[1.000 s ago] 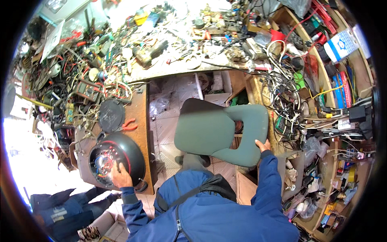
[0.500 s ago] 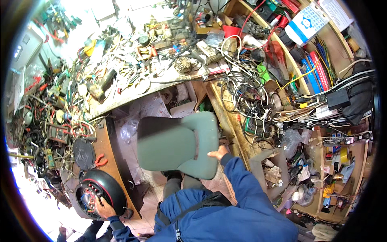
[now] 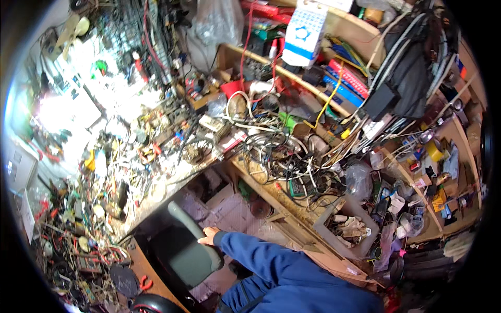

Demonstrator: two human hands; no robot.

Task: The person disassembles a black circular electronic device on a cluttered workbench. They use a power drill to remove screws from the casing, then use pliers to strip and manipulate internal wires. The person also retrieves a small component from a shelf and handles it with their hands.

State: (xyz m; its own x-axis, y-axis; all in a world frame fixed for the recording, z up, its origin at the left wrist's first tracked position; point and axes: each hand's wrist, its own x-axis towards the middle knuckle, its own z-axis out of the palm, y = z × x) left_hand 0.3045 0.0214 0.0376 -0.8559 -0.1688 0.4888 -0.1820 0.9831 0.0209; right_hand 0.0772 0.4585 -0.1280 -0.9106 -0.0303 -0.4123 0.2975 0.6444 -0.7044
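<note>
A grey-green office chair stands in the gap between the benches, its backrest running slantwise along its right side. My right hand, at the end of a blue sleeve, has its fingers closed on the edge of the backrest. My left hand is out of the picture. At the bottom left shows the top of a black, tyre-like wheel with a red line around it. Beside it on the wooden desk lie red-handled pliers and a dark round disc.
A cluttered workbench carries heaps of wires, tools and parts. Tangled cables cover the right-hand bench. A grey bin holding scraps stands at its near end. Shelves crammed with parts rise at the right. A bright glare washes out the upper left.
The view has swung right. The chair has turned and shifted toward the desk with my right hand still on its backrest. My left hand, which was at the wheel, has left the view.
</note>
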